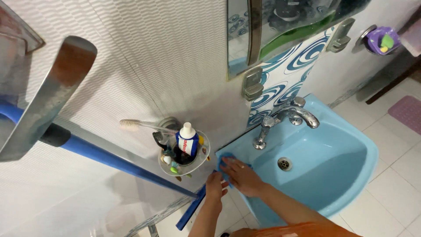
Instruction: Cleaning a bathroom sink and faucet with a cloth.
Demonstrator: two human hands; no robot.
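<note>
Cloth [224, 161], blue and small, is pressed flat on the back left corner of the basin rim, close to the wall. It is judged to be soft, light and limp, probably damp, so it would bunch and drag rather than slide as a sheet; it is best taken with a flat palm over its middle or pinched at a free edge. The right hand [243, 177] is laid over it with the fingers spread and nearly straight, pressing down rather than gripping. The left hand [215, 185] is set just beside it at the near edge of the cloth, fingers loosely curled; whether a corner is pinched cannot be told.

The sink [346, 175] beneath is pale blue glazed ceramic, smooth, hard and likely slippery when wet, with a round metal drain [284, 163] in its bowl. A chromed tap [289, 115] with a rounded knob is mounted at the back rim. Just left of the hands a clear round holder [184, 153] is fixed to the wall, carrying a toothpaste tube and a toothbrush [136, 125]. A blue handle [118, 161] slants across the ribbed white wall tiles. Above, a mirror [280, 26] is held by metal clips, and glossy white floor tiles are seen below.
</note>
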